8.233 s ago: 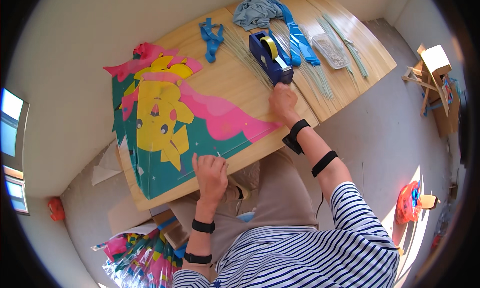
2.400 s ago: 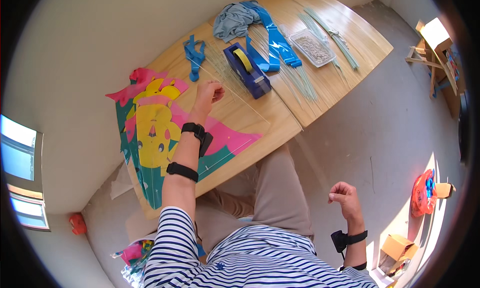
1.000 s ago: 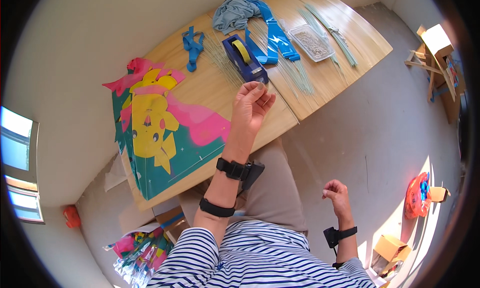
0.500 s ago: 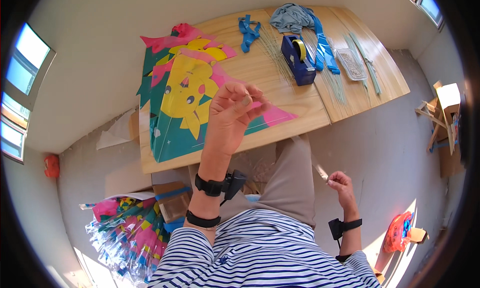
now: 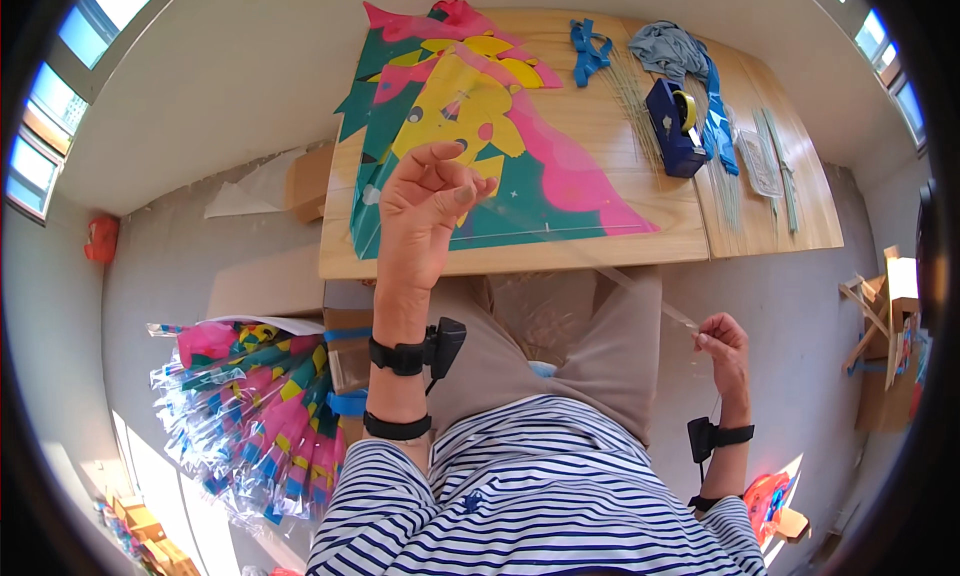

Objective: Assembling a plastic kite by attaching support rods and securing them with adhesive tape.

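Note:
A long, clear, narrow plastic strip runs slantwise between my hands, in front of the table. My left hand is raised over the table's near side, thumb and fingertips pinched at the strip's upper end. Lower down, beyond my right knee, my right hand pinches the other end. Under and beyond my left hand lies a thin printed kite sheet in green, pink and yellow, with a cartoon face on it. More such printed sheets are partly hidden beneath it.
On the table stand a blue tape dispenser, blue straps, a grey-blue cloth, thin rods and a clear plastic tub. Many folded, wrapped kites fan out at my left, beside a cardboard box.
My view has shifted, so the table appears farther right. My hands are farther apart, and the clear strip now shows stretched between them.

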A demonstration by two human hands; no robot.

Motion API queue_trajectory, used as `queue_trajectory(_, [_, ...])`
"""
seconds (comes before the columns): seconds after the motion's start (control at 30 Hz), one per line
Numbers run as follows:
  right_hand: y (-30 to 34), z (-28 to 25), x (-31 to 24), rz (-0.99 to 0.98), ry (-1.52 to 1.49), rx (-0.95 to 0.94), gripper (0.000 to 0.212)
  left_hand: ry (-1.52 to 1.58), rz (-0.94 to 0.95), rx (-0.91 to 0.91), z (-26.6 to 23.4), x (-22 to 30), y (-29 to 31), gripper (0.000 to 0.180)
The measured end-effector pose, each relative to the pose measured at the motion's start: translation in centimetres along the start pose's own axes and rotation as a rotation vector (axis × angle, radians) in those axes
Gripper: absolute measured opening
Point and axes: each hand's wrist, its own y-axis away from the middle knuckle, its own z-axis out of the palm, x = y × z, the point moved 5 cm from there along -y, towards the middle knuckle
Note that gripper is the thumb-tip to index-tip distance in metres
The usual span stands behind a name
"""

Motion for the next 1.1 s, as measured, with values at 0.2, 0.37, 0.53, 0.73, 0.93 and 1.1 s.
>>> queue_trajectory(0.2, [-1.3, 0.8, -1.6, -0.051, 0.004, 0.01, 0.008, -0.172, -0.011, 0.044, -2.3, 1.5, 1.4, 0.013])
queue_trajectory(0.37, [-2.3, 1.0, -2.7, -0.059, 0.08, -0.038, 0.007, -0.26, 0.015, 0.097, -3.3, 2.3, 2.5, 0.006])
queue_trajectory(0.53, [-4.3, 1.6, -4.1, -0.118, 0.08, -0.067, 0.004, -0.341, 0.055, 0.148, -4.9, 3.5, 3.4, 0.005])
queue_trajectory(0.73, [-6.9, 2.8, -6.4, -0.154, 0.071, -0.123, 0.005, -0.343, 0.11, 0.283, -6.6, 4.3, 3.9, 0.006])
queue_trajectory(0.93, [-9.5, 4.3, -8.5, -0.156, 0.067, -0.177, 0.008, -0.34, 0.132, 0.343, -9.2, 4.4, 4.3, 0.006])
queue_trajectory(1.1, [-12.0, 5.4, -8.7, -0.145, 0.093, -0.181, 0.009, -0.402, 0.089, 0.437, -10.6, 3.4, 5.0, 0.01])
